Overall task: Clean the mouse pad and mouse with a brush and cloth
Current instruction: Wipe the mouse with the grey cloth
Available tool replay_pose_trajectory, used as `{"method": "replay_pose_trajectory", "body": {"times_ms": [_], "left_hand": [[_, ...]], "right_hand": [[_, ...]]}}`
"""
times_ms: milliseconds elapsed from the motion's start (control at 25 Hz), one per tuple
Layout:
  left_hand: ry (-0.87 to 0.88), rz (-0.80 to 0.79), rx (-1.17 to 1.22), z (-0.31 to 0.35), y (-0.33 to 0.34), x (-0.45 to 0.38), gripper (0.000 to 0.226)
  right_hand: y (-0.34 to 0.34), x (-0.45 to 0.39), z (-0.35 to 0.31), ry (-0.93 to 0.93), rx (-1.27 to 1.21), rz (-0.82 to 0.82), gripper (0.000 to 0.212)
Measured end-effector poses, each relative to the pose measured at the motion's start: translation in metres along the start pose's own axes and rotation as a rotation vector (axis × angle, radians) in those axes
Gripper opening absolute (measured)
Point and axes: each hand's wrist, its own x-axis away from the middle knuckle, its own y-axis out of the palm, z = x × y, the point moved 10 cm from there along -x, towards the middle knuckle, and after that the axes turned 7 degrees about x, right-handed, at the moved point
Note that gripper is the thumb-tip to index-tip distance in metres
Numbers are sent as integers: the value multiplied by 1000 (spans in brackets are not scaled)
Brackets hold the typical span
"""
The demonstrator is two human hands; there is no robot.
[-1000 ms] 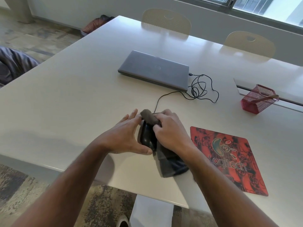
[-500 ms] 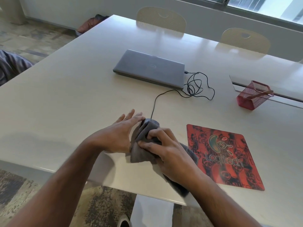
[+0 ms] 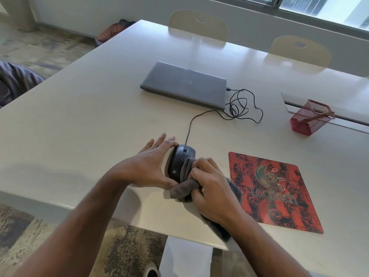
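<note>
A black wired mouse [image 3: 179,159] rests on the white table near its front edge. My left hand [image 3: 147,166] holds it from the left side, thumb under its near end and fingers stretched along its far side. My right hand [image 3: 209,188] is closed on a grey cloth [image 3: 184,185] and presses it against the mouse's right rear. The cloth's tail hangs under my right wrist. To the right lies the red Logitech mouse pad [image 3: 279,192], flat and untouched. A brush handle [image 3: 321,114] sticks out of the red mesh holder.
A shut grey laptop [image 3: 185,84] lies at the back, with the mouse's black cable [image 3: 239,106] coiled beside it. The red mesh holder [image 3: 307,120] stands at the far right near a cable slot. Two pale chairs stand behind the table [image 3: 79,116].
Half a second ago the cloth covered the whole mouse. My right hand has since drawn the cloth back toward me, baring the mouse's top and front. My left hand kept its hold.
</note>
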Motion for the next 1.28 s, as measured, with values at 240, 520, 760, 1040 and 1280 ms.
{"method": "replay_pose_trajectory", "body": {"times_ms": [240, 520, 760, 1040, 1280], "left_hand": [[-30, 53, 24, 5, -2, 6, 129], [-42, 82, 155, -3, -5, 9, 119], [-42, 186, 266, -15, -32, 12, 124], [2, 247, 270, -12, -51, 7, 125], [0, 272, 274, -3, -54, 8, 131]], "right_hand": [[-9, -10, 52, 588, -462, 92, 17], [-38, -5, 73, 696, -355, 323, 20], [6, -28, 69, 671, 0, 96, 58], [40, -76, 44, 432, 13, -192, 69], [48, -46, -3, 27, -105, -392, 51]]}}
